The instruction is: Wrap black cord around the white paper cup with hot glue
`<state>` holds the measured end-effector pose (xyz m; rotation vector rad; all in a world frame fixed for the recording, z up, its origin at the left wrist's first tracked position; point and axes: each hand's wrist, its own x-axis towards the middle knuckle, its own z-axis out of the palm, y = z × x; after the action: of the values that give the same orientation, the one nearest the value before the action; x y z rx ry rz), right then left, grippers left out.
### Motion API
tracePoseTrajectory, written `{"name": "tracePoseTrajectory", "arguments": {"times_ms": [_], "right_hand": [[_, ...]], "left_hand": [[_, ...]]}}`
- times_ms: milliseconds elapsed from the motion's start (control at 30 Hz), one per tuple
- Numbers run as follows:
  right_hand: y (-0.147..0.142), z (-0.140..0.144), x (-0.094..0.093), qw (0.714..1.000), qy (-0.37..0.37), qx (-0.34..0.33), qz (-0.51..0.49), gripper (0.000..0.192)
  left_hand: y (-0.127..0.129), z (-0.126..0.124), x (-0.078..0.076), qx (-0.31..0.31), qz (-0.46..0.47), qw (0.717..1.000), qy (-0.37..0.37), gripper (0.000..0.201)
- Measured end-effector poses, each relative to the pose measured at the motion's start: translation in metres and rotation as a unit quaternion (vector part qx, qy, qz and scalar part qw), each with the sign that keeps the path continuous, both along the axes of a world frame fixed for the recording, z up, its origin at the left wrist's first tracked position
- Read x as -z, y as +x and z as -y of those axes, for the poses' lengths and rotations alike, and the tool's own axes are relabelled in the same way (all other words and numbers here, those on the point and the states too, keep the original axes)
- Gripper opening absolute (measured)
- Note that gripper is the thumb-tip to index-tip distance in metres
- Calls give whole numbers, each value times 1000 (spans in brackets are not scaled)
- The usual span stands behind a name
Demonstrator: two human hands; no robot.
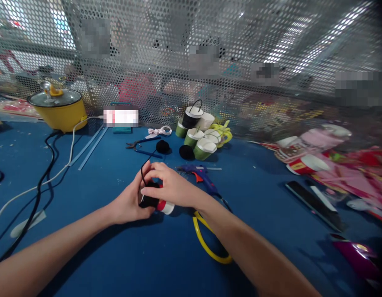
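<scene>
In the middle of the blue table, a small red and white paper cup (167,208) lies on its side between my hands, its rim toward the right. Black cord (150,201) covers part of the cup, and a strand runs up toward a small black ball (162,147). My left hand (131,202) curls round the cup's left end. From above, my right hand (172,185) is closed over the wrapped part, fingers near the strand. Beyond the right hand rests a blue glue gun (205,175). Blue-handled pliers (141,144) lie beside the ball.
Several green-wrapped cups (205,149) stand at the back, near a black disc (186,152). A yellow pot (59,111) and its cables (45,165) occupy the left. Yellow tubing (206,245) loops by my right forearm. Pink materials (339,173) are heaped at right.
</scene>
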<state>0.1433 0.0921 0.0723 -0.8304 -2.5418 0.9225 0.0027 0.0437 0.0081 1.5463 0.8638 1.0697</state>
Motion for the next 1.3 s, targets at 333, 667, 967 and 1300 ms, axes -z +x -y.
{"name": "tracePoseTrajectory", "arguments": {"times_ms": [333, 667, 967, 1300], "right_hand": [[30, -4, -1, 968, -143, 157, -132, 16], [26, -3, 15, 967, -154, 177, -100, 20], [23, 0, 22, 975, -110, 184, -59, 16], [26, 3, 25, 976, -100, 183, -58, 17]], "left_hand": [[-8, -2, 3, 6, 23, 993, -113, 104], [-5, 3, -1, 15, -24, 995, -91, 101], [-4, 7, 3, 10, -49, 999, -3, 95], [-3, 7, 10, -8, -96, 989, 111, 93]]}}
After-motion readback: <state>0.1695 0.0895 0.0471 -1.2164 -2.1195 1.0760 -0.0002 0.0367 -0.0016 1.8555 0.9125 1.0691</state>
